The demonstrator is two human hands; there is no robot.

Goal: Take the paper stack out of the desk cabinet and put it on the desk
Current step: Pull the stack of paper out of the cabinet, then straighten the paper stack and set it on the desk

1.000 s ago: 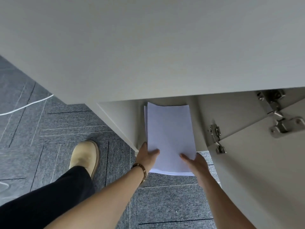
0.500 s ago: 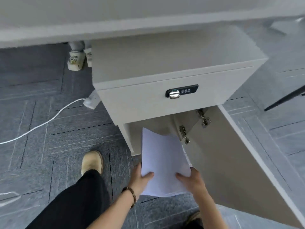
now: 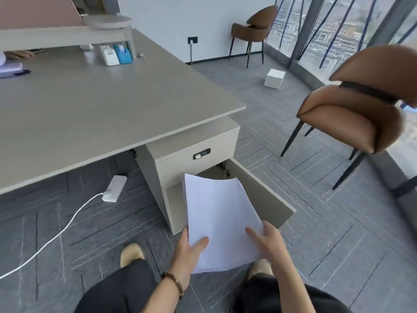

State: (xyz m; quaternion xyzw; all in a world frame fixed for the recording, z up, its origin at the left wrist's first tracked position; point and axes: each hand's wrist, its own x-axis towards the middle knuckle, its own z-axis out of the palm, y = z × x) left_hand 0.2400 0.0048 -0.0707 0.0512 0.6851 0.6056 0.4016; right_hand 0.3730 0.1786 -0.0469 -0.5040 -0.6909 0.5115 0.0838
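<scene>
A white paper stack (image 3: 220, 213) hangs in the air in front of the desk cabinet (image 3: 191, 145), fully outside its compartment. My left hand (image 3: 187, 254) grips the stack's lower left corner, thumb on top. My right hand (image 3: 266, 240) holds the lower right edge, fingers spread over the top sheet. The cabinet door (image 3: 261, 188) stands swung open to the right. The grey desk (image 3: 90, 98) spreads above and to the left of the cabinet.
On the desk's far side are a white and a blue tape dispenser (image 3: 116, 54) under a shelf. A white power strip (image 3: 114, 188) with its cable lies on the carpet at left. A brown chair (image 3: 356, 105) stands at right, and a white box (image 3: 274, 78) lies beyond.
The stack has come out of the cabinet and risen with both hands. My view has lifted from under the desk to above it, so the desk top now shows.
</scene>
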